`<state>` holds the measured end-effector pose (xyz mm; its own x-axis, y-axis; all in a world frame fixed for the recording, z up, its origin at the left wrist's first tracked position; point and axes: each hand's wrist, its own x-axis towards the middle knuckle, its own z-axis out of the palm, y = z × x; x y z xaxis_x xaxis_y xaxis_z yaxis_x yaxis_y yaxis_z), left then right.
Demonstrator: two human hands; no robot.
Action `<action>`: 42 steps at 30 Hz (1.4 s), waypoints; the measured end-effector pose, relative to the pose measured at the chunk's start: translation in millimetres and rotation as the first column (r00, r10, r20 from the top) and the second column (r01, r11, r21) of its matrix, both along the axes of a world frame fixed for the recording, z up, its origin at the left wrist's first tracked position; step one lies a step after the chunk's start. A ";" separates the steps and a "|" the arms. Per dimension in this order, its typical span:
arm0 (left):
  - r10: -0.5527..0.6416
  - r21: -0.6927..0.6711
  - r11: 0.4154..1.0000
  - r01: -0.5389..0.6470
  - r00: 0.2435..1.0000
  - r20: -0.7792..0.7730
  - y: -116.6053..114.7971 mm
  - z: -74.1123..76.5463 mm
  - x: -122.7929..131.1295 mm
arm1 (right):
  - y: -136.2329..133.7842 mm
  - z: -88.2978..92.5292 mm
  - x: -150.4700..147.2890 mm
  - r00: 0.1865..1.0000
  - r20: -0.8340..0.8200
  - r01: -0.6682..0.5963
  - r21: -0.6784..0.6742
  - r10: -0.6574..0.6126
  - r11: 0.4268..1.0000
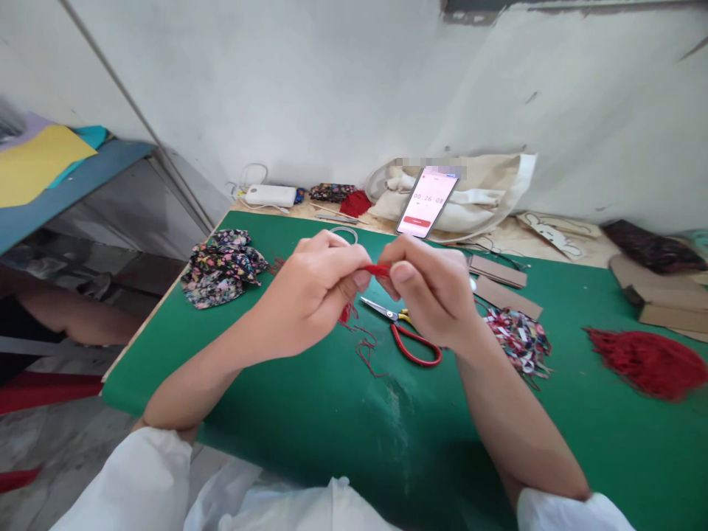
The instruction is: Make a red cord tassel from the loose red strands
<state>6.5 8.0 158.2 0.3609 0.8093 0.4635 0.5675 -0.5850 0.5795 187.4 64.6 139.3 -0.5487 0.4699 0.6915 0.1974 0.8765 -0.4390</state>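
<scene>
Between my two hands a short bundle of red yarn (378,271) is stretched level above the green table mat (310,413). My left hand (318,287) pinches one end of it, and my right hand (434,287) grips the other with curled fingers. Loose red strands (365,350) hang or lie below the left hand. Under the right hand, a pair of scissors (416,346) with red and yellow handles lies on the mat, its blades pointing left and partly apart. My right hand hides part of the handles.
Dark floral fabric (224,269) lies at left. To the right are cardboard strips (503,295), a heap of fabric scraps (520,343) and a red yarn pile (650,361). A phone (428,200) leans on a cream bag (481,177) at the back. Another person's limb (71,306) shows far left.
</scene>
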 end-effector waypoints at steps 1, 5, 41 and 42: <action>0.010 -0.008 1.000 -0.009 0.999 0.037 -0.1 0.9 -2.6 | 5.7 -2.5 -0.2 1.000 0.000 -0.012 -0.090 0.012 0.996; -0.028 -0.102 0.993 0.058 0.961 0.275 0.1 1.6 -11.6 | 31.6 -20.5 -6.7 0.896 0.443 0.165 -0.281 -0.024 0.945; -0.057 -0.242 0.952 0.189 0.884 0.465 5.3 -6.8 -5.7 | 8.0 0.4 1.8 0.999 0.032 -0.028 -0.319 0.040 0.947; -0.041 -0.244 0.955 0.170 0.888 0.459 5.8 -7.6 -4.7 | 3.6 3.7 2.4 0.998 0.036 -0.034 -0.293 0.047 0.956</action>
